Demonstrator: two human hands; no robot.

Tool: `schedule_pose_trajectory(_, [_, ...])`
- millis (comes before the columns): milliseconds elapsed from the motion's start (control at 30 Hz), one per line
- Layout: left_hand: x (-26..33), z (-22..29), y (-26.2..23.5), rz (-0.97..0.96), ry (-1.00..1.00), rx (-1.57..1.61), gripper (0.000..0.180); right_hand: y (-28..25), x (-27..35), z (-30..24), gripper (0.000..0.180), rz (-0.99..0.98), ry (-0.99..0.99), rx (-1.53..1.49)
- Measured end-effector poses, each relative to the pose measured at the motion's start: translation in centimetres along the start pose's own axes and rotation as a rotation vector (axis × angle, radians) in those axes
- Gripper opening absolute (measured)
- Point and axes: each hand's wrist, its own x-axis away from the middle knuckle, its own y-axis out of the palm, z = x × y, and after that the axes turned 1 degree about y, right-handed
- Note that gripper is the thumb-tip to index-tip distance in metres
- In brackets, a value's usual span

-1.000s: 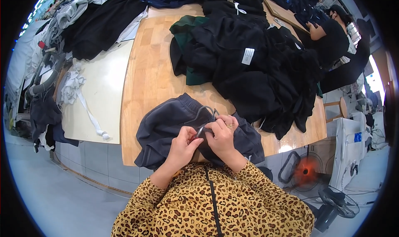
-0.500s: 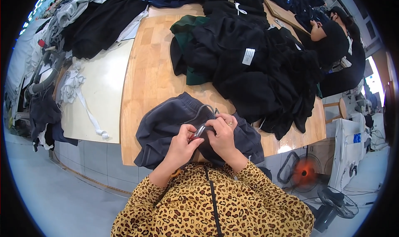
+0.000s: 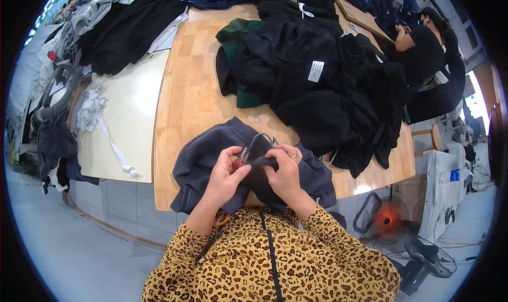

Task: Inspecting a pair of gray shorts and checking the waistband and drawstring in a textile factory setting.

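Head | hands [image 3: 286,174] over charcoal garment [image 3: 203,146] | left [image 3: 225,179] pinches silvery object [image 3: 244,155] | looped cord [image 3: 259,134]

A garment [image 3: 203,148] lies on the worktable [image 3: 185,85] near its front edge, a clothing heap [image 3: 317,111] behind, a side table [image 3: 129,111] left.

Dark grey garment [image 3: 203,143] | crumpled (gathered waistband [image 3: 244,131]) | on wooden tabletop [image 3: 182,93] | grey cord [image 3: 259,135] looped

Hands [image 3: 226,177] [image 3: 286,170] are above a grey garment [image 3: 203,151]; black clothes [image 3: 317,114] lie beyond.
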Motion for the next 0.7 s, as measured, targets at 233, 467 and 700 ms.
schedule_pose_trajectory(233, [-1.6,-1.3,0.4,0.016,0.016,-0.185,0.012,-0.4,0.0,-0.1,0.034,-0.051,0.031,-0.059])
schedule_pose_trajectory(467, [-1.9,3.5,0.2,-0.342,0.191,-0.208,0.023,-2.7,-0.7,0.6,0.042,-0.362,-0.154,-0.18])
schedule_pose_trajectory(700, [-2.1,5.6,-0.9,-0.543,0.08,-0.333,0.025,-6.4,-3.8,-0.3,0.042,-0.758,0.193,-0.509])
